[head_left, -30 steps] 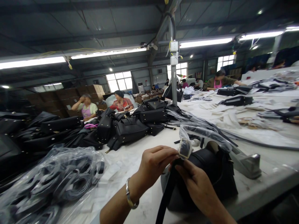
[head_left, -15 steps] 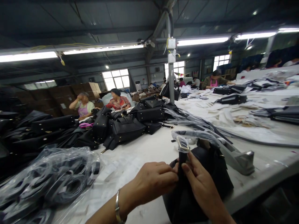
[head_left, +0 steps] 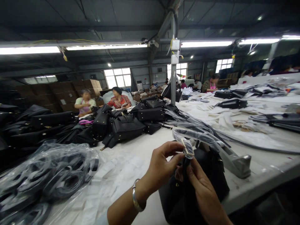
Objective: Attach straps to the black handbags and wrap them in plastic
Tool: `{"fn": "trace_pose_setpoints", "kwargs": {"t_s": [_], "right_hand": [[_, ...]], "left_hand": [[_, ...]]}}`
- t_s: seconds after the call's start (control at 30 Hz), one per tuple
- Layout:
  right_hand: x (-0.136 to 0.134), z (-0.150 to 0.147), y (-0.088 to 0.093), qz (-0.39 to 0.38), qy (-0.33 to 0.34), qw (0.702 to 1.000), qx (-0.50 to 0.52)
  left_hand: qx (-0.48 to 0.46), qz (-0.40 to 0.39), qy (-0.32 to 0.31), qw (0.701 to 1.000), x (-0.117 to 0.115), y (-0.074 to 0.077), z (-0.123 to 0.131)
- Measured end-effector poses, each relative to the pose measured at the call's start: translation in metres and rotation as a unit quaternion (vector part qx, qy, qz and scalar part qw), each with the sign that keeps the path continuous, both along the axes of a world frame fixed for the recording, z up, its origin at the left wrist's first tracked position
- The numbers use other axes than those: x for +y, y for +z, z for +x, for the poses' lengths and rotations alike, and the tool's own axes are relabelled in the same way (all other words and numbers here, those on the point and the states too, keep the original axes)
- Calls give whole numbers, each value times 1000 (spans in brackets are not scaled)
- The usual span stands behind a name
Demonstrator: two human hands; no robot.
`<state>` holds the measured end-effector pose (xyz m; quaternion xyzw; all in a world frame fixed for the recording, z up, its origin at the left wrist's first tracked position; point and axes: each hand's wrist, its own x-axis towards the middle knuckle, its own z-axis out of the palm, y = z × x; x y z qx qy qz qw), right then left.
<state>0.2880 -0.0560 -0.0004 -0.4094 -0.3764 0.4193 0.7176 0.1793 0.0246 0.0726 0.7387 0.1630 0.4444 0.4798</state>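
My left hand (head_left: 161,161), a silver bangle at its wrist, pinches the left side of a gold rectangular buckle (head_left: 183,143) wrapped in clear film. Just below, my right hand (head_left: 202,184) closes around the upper end of a black strap (head_left: 187,164), thumb pressed along it. That strap runs down over a black handbag (head_left: 170,200), which rests at the table's near edge. A film-wrapped handle strap (head_left: 203,137) arches behind the buckle. Part of the bag is hidden by my hands.
Black handbags (head_left: 127,126) lie piled across the table (head_left: 154,137). Coiled straps in clear plastic (head_left: 67,178) sit at the left. A grey tape dispenser (head_left: 239,164) stands behind the bag on the right. A metal post (head_left: 173,84) rises beyond; co-workers sit across the table.
My left hand has moved up from the strap to the buckle, which now tilts to the right. My right hand stays on the strap.
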Motion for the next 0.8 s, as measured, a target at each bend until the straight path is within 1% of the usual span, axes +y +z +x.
{"fn": "trace_pose_setpoints", "kwargs": {"t_s": [0.13,0.23,0.3,0.37,0.43,0.5,0.57,0.63,0.7,0.8], "right_hand": [[-4,0,-2,-13,-38,999,25],[-7,-1,-1,-15,-17,996,90],[-9,-1,0,-1,6,989,146],[-10,1,1,12,33,982,187],[-11,5,1,7,58,973,225],[-11,8,2,-5,75,963,259],[-11,10,4,-16,88,956,279],[-11,11,7,-20,99,954,284],[-11,11,9,-20,102,954,282],[-10,10,8,-15,93,960,264]], "left_hand": [[-2,6,-37,999,0,5,9],[19,6,-84,996,5,8,10],[27,40,-78,996,9,6,11],[25,97,-50,994,12,1,12],[24,157,-34,987,13,-5,15],[20,201,-34,979,14,-9,18],[21,219,-37,975,15,-11,20],[35,217,-46,975,16,-10,20],[59,219,-56,972,17,-8,20],[103,258,-55,959,18,-6,19]]}}
